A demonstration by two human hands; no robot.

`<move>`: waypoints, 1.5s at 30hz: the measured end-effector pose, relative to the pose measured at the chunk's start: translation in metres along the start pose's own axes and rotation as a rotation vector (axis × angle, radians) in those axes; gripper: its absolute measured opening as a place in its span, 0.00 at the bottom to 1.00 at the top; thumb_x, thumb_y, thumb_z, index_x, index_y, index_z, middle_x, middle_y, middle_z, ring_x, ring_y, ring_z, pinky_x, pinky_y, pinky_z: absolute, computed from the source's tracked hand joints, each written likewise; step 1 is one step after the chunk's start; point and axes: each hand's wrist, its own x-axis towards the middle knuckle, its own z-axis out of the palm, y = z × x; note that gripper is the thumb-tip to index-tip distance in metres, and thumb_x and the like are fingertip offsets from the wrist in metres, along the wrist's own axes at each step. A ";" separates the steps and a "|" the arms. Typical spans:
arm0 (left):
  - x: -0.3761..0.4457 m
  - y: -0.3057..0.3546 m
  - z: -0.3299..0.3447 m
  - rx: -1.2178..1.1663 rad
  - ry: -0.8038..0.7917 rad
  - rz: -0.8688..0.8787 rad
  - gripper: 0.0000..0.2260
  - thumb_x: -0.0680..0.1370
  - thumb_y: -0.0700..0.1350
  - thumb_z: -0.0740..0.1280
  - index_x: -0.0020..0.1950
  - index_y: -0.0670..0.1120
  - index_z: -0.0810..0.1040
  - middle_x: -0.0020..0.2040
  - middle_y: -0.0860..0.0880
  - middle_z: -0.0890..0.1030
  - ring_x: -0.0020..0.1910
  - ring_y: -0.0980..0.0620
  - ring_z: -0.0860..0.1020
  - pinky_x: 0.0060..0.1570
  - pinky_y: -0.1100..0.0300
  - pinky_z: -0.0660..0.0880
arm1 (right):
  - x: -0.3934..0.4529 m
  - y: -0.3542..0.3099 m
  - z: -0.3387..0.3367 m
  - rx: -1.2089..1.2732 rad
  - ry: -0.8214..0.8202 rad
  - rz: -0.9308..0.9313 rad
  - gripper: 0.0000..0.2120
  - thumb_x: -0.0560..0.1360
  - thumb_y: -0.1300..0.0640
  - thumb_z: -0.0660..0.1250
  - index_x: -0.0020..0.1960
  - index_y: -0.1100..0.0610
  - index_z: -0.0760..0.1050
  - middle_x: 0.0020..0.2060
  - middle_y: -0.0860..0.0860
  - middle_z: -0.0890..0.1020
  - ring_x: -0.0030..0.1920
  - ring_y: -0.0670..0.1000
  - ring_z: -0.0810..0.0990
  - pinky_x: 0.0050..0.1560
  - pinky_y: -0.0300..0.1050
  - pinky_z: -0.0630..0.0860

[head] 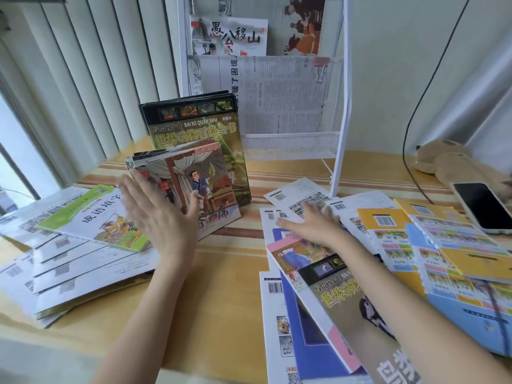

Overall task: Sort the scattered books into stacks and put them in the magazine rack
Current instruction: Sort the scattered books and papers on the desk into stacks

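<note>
A white wire magazine rack stands at the back with a picture book and newspapers in its pockets. In the middle a stack of picture books stands tilted upright in front of a taller stack of dark animal encyclopedias. My left hand presses flat against the tilted stack's left side, thumb on its cover. My right hand lies flat, fingers spread, on scattered white books at the right. A pink-edged book and an animal encyclopedia lie under my right forearm.
White booklets fan out at the left with a green-trimmed book on top. Yellow and blue books pile at the right. A phone and a plush toy lie at the far right. A black cable hangs down.
</note>
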 end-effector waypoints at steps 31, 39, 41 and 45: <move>-0.066 0.065 -0.006 -0.907 -1.416 -0.579 0.24 0.67 0.37 0.73 0.62 0.41 0.75 0.57 0.38 0.80 0.47 0.46 0.82 0.48 0.55 0.81 | -0.122 0.052 0.029 -0.109 0.033 -0.285 0.38 0.68 0.26 0.37 0.75 0.39 0.35 0.74 0.43 0.34 0.73 0.46 0.30 0.72 0.48 0.31; -0.064 0.052 -0.005 -0.807 -1.405 -0.429 0.24 0.70 0.29 0.72 0.64 0.41 0.74 0.53 0.43 0.83 0.48 0.47 0.82 0.52 0.53 0.80 | -0.109 0.021 0.025 0.569 -0.007 -0.419 0.32 0.73 0.36 0.61 0.74 0.38 0.54 0.73 0.36 0.58 0.74 0.39 0.54 0.74 0.49 0.54; -0.064 0.053 -0.010 -0.774 -1.352 -0.327 0.24 0.71 0.30 0.71 0.64 0.47 0.73 0.54 0.50 0.82 0.46 0.59 0.82 0.49 0.62 0.79 | -0.098 0.035 0.014 0.565 0.163 -0.264 0.33 0.74 0.43 0.66 0.75 0.45 0.56 0.73 0.42 0.63 0.72 0.44 0.61 0.71 0.46 0.61; -0.055 0.053 -0.014 -0.808 -1.118 -0.258 0.22 0.69 0.29 0.72 0.56 0.51 0.77 0.49 0.45 0.85 0.44 0.52 0.83 0.45 0.56 0.80 | -0.089 0.053 0.001 0.515 0.100 -0.171 0.34 0.72 0.45 0.70 0.73 0.50 0.61 0.68 0.42 0.68 0.67 0.44 0.68 0.63 0.41 0.65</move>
